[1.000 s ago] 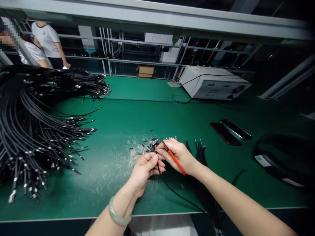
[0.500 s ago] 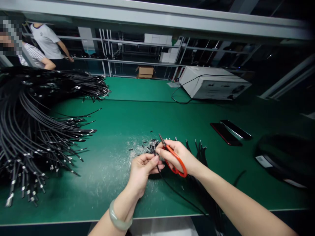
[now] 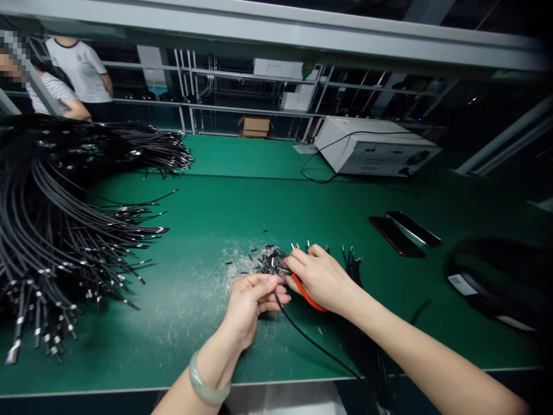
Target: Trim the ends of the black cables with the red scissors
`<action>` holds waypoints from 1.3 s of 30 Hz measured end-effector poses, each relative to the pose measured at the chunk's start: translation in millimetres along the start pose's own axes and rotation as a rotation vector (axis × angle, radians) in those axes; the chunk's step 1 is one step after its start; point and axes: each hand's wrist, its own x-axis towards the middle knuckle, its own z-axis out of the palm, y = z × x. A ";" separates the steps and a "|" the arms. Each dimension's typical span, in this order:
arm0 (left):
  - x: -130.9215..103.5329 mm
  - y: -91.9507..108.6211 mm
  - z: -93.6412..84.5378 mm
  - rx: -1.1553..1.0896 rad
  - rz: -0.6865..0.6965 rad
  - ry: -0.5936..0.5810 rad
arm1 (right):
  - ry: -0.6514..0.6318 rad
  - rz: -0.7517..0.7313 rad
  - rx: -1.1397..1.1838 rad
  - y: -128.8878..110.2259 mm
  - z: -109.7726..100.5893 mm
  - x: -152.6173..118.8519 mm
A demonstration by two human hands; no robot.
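My left hand (image 3: 254, 300) pinches a black cable (image 3: 309, 333) close to its stripped end, which points upward between thumb and fingers. The cable runs down to the right over the table edge. My right hand (image 3: 322, 276) is closed round a pair of scissors with an orange-red handle (image 3: 307, 293). Their blades sit right beside the cable end and are mostly hidden by my fingers. Just beyond both hands lies a small heap of black sheath offcuts (image 3: 270, 259), with pale loose fibres (image 3: 207, 288) scattered to the left on the green table (image 3: 242, 202).
A thick pile of black cables (image 3: 64, 213) fills the left side. Another cable bundle (image 3: 354, 271) lies under my right forearm. Two phones (image 3: 397, 235), a dark object with a white label (image 3: 488, 282) and a white equipment box (image 3: 375, 147) are to the right. Two people stand far left.
My right hand has turned over, bringing the scissors from pointing up and away down to the cable end. A pale tip now shows on the cable. The standing person has shifted left.
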 end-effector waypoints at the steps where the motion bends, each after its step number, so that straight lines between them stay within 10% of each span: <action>1: 0.1 -0.1 -0.2 0.003 0.000 -0.004 | 0.000 -0.020 -0.012 -2.6 0.2 1.1; 30: 0.7 -1.1 -0.7 0.021 0.009 0.019 | -0.087 -0.195 -0.067 6.4 -8.5 14.2; 39: 0.6 -1.0 -0.9 -0.009 0.005 -0.018 | -0.036 0.399 0.917 -8.6 -4.9 11.4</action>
